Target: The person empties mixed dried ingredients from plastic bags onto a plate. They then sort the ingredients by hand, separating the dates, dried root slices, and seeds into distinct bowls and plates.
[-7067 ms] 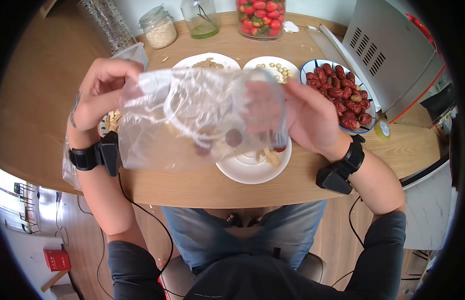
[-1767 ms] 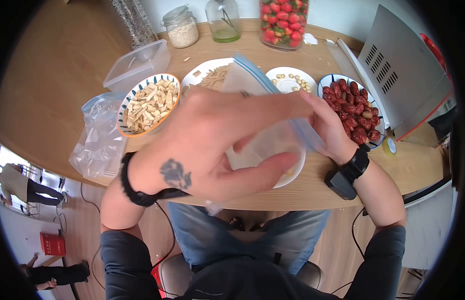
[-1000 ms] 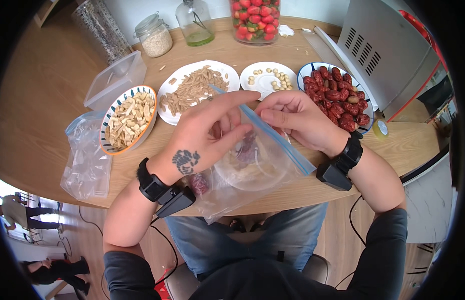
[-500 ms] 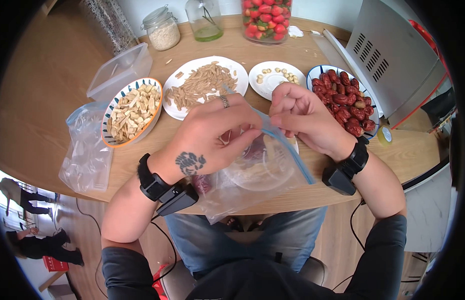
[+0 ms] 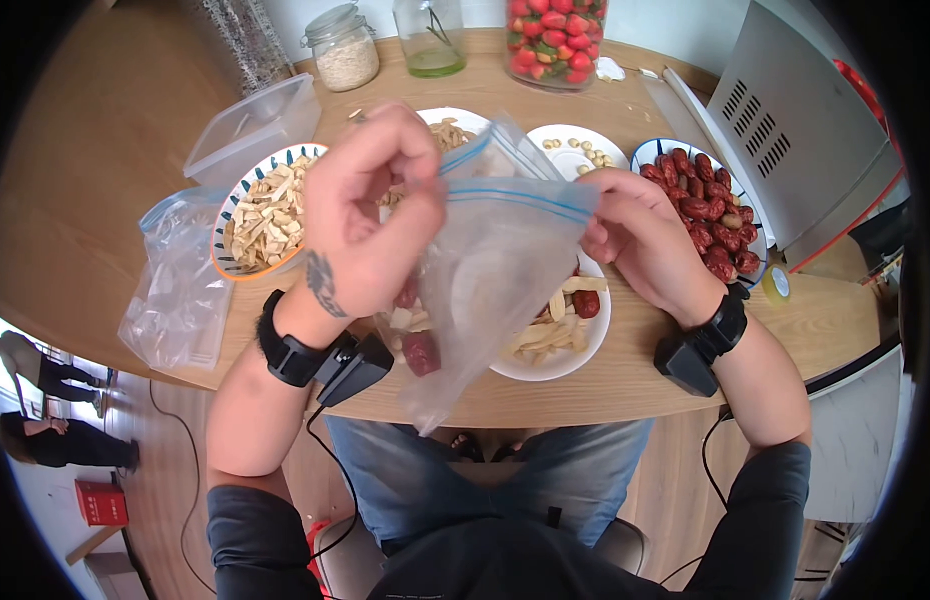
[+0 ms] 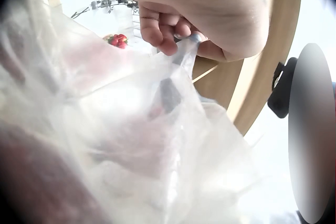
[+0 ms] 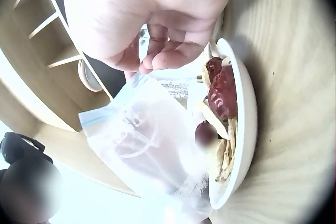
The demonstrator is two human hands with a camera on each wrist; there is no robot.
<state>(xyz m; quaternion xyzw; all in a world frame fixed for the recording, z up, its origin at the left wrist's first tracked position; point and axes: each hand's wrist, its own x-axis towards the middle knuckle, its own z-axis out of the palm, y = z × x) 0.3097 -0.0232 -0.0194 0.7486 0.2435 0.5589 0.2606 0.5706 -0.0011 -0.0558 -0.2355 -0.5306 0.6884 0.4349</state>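
My left hand (image 5: 370,215) pinches the top left of a clear zip bag (image 5: 495,265) with a blue closure strip. At the bag's other top corner, my right hand (image 5: 645,235) grips it between thumb and fingers. The bag hangs between the hands, its two blue strips apart on the left side. Inside its lower left shows a dark red date (image 5: 421,353). Behind the bag, partly hidden, stands a white plate (image 5: 606,335) with pale dried slices (image 5: 550,340) and red dates (image 7: 223,95), seen closer in the right wrist view.
A bowl of pale chips (image 5: 270,215) and a second plastic bag (image 5: 180,285) lie left. Farther back are a plastic tub (image 5: 250,125), a plate of brown pieces (image 5: 450,125) and a plate of pale round seeds (image 5: 577,140). Right are a bowl of dates (image 5: 697,205) and tape (image 5: 777,285).
Half a second ago both hands were close together at the bag's closure. Now they are apart, the left one higher and turned, and the bag hangs upright between them with its strips separated.
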